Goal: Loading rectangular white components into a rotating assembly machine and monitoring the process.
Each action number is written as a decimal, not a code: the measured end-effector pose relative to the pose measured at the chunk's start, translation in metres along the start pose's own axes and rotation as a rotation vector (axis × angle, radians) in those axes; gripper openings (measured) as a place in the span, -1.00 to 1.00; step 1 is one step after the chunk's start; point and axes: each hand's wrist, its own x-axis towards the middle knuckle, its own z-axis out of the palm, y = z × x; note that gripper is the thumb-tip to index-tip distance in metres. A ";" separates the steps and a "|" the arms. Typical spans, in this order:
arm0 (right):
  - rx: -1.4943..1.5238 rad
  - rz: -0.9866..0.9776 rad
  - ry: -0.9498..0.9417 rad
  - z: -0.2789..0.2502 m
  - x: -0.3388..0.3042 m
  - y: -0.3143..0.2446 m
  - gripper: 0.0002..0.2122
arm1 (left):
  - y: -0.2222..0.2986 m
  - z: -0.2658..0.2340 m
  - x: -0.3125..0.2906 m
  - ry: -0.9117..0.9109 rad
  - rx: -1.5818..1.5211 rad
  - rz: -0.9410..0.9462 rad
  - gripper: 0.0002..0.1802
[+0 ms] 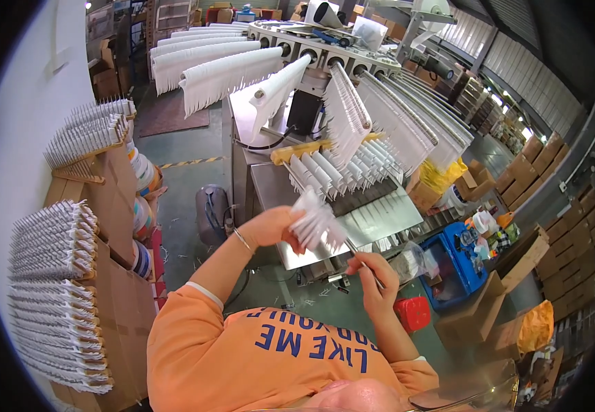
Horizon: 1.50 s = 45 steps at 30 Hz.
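head view: left hand (275,226) gripping white strips (317,223), fanned rightward from fingers; right hand (384,295) pinching thin rod (378,279).

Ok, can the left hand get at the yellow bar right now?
Probably not to grip it: the left hand holds white pieces, though the way to the yellow bar looks free.

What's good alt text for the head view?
The left hand holds a blurred white bunch and the right hand a thin rod, by a metal table. Beyond, white fringed pieces hang around a round machine; spiky stacks stand at left.
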 end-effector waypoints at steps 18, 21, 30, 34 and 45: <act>-0.140 0.065 0.106 -0.051 -0.031 -0.038 -0.84 | 0.009 -0.057 0.047 0.590 -0.084 0.372 -0.92; -0.089 0.104 0.119 -0.038 -0.021 -0.023 -0.83 | 0.011 -0.047 0.051 0.648 -0.025 0.389 -0.88; 0.121 -0.005 0.068 -0.020 -0.021 0.013 -0.76 | 0.000 -0.015 0.044 0.770 0.359 0.477 -0.75; 0.166 0.062 0.220 -0.025 -0.038 0.016 -0.81 | -0.007 0.021 0.036 0.754 0.614 0.537 -0.77; 0.372 -0.023 0.570 -0.064 -0.080 0.005 -0.84 | -0.016 0.034 0.028 0.758 1.227 0.698 -0.52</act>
